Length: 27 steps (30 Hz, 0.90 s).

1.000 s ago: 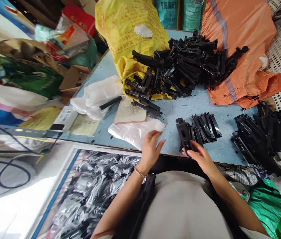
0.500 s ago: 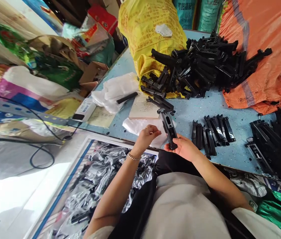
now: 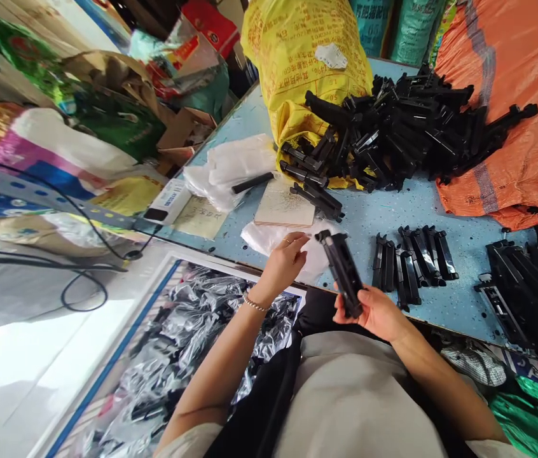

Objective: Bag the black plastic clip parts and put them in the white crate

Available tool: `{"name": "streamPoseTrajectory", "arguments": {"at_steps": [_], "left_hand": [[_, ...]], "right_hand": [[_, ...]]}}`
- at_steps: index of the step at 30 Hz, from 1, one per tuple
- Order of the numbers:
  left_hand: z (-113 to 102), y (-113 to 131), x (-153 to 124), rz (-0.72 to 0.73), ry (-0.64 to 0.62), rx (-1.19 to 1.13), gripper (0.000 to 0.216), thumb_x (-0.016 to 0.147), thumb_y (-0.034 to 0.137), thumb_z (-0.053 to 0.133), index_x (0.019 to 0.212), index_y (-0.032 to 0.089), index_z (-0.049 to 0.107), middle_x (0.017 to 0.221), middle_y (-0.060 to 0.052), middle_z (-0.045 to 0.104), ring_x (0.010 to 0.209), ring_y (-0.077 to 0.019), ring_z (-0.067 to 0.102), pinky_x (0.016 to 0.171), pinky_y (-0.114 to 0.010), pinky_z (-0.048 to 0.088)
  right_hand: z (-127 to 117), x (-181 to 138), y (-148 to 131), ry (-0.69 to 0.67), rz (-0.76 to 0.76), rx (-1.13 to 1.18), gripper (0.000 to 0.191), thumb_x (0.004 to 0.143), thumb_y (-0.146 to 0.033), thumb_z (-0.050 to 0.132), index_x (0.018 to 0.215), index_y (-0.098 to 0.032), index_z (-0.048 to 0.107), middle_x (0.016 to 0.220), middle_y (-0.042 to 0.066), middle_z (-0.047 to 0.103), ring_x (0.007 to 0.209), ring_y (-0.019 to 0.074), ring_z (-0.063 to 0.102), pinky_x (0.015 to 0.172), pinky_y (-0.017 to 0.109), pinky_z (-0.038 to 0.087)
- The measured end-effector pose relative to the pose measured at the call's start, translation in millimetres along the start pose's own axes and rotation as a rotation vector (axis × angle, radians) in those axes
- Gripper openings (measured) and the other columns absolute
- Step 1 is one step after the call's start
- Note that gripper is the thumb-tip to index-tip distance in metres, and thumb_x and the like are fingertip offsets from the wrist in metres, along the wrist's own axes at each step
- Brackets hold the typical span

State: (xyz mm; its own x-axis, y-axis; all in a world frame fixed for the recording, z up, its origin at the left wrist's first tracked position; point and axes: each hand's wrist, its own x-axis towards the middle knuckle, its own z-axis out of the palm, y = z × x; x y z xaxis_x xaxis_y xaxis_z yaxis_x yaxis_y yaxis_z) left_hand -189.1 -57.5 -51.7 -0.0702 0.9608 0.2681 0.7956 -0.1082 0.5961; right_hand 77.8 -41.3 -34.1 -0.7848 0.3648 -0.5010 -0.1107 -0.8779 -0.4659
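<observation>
My right hand grips the lower end of a long black plastic part, raised in front of my lap and tilted, its far end pointing up and left. My left hand, with a beaded bracelet at the wrist, is closed, thumb and fingers drawn together. It hovers over or touches a stack of clear plastic bags at the table's near edge; whether anything sits between its fingertips is hidden. Several similar black parts lie in a row on the blue table, right of my right hand.
A large heap of black parts spills from a yellow sack beside an orange sack. More parts are piled at right. A flat board lies behind the bags. Bagged parts fill a container below left.
The black part in my right hand has come lower and closer to me, turned so another face shows. My left hand has moved slightly right and up over the bags. The view has shifted a little.
</observation>
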Motion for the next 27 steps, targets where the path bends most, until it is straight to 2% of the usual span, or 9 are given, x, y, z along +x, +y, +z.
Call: {"name": "streamPoseTrajectory", "arguments": {"at_steps": [2, 4, 9, 11, 14, 18, 21, 24, 27], "left_hand": [[2.5, 4.5, -1.8, -0.025, -0.022, -0.056, 0.047, 0.09, 0.011, 0.047, 0.137, 0.012, 0.056, 0.137, -0.018, 0.056, 0.086, -0.0145, 0.067, 0.082, -0.031, 0.059], [4.4, 15.0, -9.4, 0.004, -0.044, -0.032, 0.057, 0.09, 0.007, 0.042, 0.147, 0.013, 0.046, 0.144, -0.019, 0.051, 0.099, -0.0171, 0.068, 0.088, -0.032, 0.059], [6.6, 44.0, -36.0, 0.116, -0.142, 0.095, 0.077, 0.089, 0.002, 0.036, 0.162, 0.018, 0.019, 0.158, -0.02, 0.034, 0.139, -0.0284, 0.05, 0.103, -0.037, 0.055], [2.2, 42.0, -39.2, 0.059, -0.066, 0.088, 0.08, 0.088, 0.002, 0.036, 0.163, 0.02, 0.016, 0.159, -0.02, 0.034, 0.142, -0.0288, 0.046, 0.107, -0.039, 0.052], [-8.8, 29.4, -36.0, -0.042, 0.076, 0.085, 0.085, 0.085, 0.0, 0.04, 0.163, 0.021, 0.016, 0.159, -0.02, 0.033, 0.146, -0.0297, 0.04, 0.111, -0.04, 0.048], [-9.0, 31.5, -36.0, -0.032, 0.012, 0.177, 0.092, 0.083, 0.001, 0.042, 0.164, 0.023, 0.008, 0.162, -0.021, 0.03, 0.139, -0.0325, 0.05, 0.089, -0.031, 0.06], [8.3, 48.4, -45.6, 0.099, -0.033, 0.236, 0.093, 0.086, 0.0, 0.039, 0.164, 0.025, -0.004, 0.161, -0.021, 0.033, 0.12, -0.0289, 0.065, 0.073, -0.028, 0.062], [26.5, 59.6, -56.0, 0.263, -0.066, 0.2, 0.092, 0.087, -0.001, 0.035, 0.164, 0.023, -0.01, 0.16, -0.023, 0.034, 0.109, -0.0249, 0.071, 0.076, -0.031, 0.063], [33.8, 62.1, -60.1, 0.287, -0.077, 0.171, 0.089, 0.088, -0.001, 0.035, 0.164, 0.021, -0.007, 0.16, -0.023, 0.033, 0.117, -0.0262, 0.067, 0.084, -0.033, 0.062]], "right_hand": [[2.6, 6.8, 9.0, -0.001, 0.065, -0.013, 0.054, 0.078, -0.05, 0.069, 0.117, -0.015, 0.058, 0.095, 0.004, 0.07, 0.08, 0.0099, 0.069, 0.083, 0.034, 0.063], [5.9, 22.1, 12.8, 0.068, 0.069, -0.117, 0.049, 0.08, -0.053, 0.065, 0.109, -0.014, 0.058, 0.094, 0.004, 0.069, 0.076, 0.0088, 0.067, 0.082, 0.035, 0.063], [18.7, 43.6, 10.2, 0.436, -0.265, -1.038, 0.046, 0.084, -0.039, 0.061, 0.126, -0.019, 0.056, 0.121, 0.012, 0.064, 0.103, 0.0175, 0.066, 0.103, 0.044, 0.058], [21.7, 36.0, 11.0, 0.517, -0.4, -1.338, 0.053, 0.087, -0.036, 0.057, 0.137, -0.02, 0.051, 0.126, 0.014, 0.061, 0.113, 0.0207, 0.063, 0.11, 0.047, 0.055], [19.8, 19.2, 13.8, 0.434, -0.475, -1.514, 0.054, 0.092, -0.038, 0.05, 0.142, -0.021, 0.047, 0.122, 0.013, 0.061, 0.105, 0.0169, 0.065, 0.105, 0.041, 0.059], [13.1, 14.2, 13.0, 0.48, -0.5, -1.562, 0.052, 0.091, -0.039, 0.052, 0.14, -0.023, 0.05, 0.118, 0.013, 0.061, 0.109, 0.0199, 0.063, 0.103, 0.043, 0.058], [11.5, 21.3, 8.9, 0.574, -0.476, -1.335, 0.057, 0.087, -0.043, 0.059, 0.139, -0.023, 0.052, 0.125, 0.014, 0.058, 0.114, 0.0222, 0.061, 0.103, 0.043, 0.058], [13.4, 25.0, 6.8, 0.482, -0.399, -0.973, 0.067, 0.082, -0.051, 0.063, 0.142, -0.024, 0.048, 0.136, 0.012, 0.054, 0.104, 0.017, 0.064, 0.088, 0.034, 0.062], [17.9, 24.8, 7.5, 0.471, -0.41, -0.891, 0.079, 0.077, -0.051, 0.07, 0.145, -0.023, 0.044, 0.147, 0.012, 0.047, 0.128, 0.0211, 0.057, 0.105, 0.036, 0.059]]}}
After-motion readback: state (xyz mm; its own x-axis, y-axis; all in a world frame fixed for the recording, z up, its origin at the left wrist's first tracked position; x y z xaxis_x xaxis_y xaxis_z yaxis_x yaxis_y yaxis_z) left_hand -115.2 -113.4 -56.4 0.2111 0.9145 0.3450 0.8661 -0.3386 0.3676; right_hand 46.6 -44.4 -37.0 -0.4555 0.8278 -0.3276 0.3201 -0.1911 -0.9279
